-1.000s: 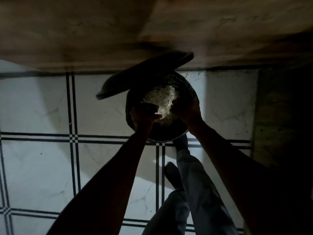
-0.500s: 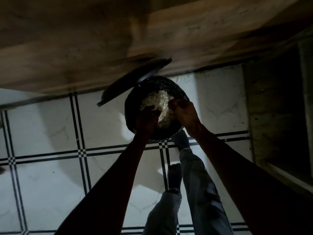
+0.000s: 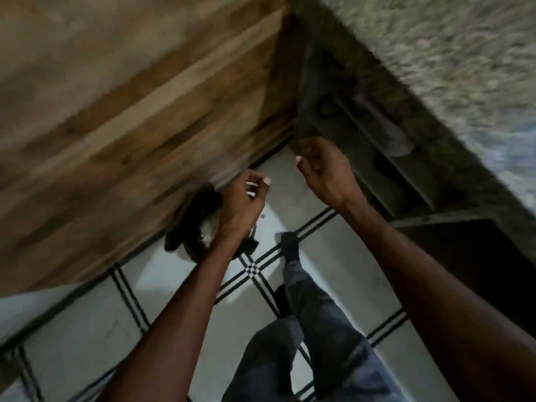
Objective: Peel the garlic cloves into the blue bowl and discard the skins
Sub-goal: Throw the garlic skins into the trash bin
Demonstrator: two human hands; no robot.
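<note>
Both hands have lifted out of the black bin (image 3: 191, 227), and the view has swung right and tilted. The bin stands on the tiled floor (image 3: 87, 323) beside the wooden cabinet (image 3: 130, 126), pale garlic skins (image 3: 207, 235) showing inside — partly hidden behind the left hand (image 3: 242, 206). That hand's fingers (image 3: 255, 182) are loosely curled and hold nothing visible. The right hand (image 3: 324, 169) hovers higher, fingers curled — whether it holds anything cannot be told.

Pale skins (image 3: 207, 232) — inside dark bin (image 3: 191, 219)
</note>
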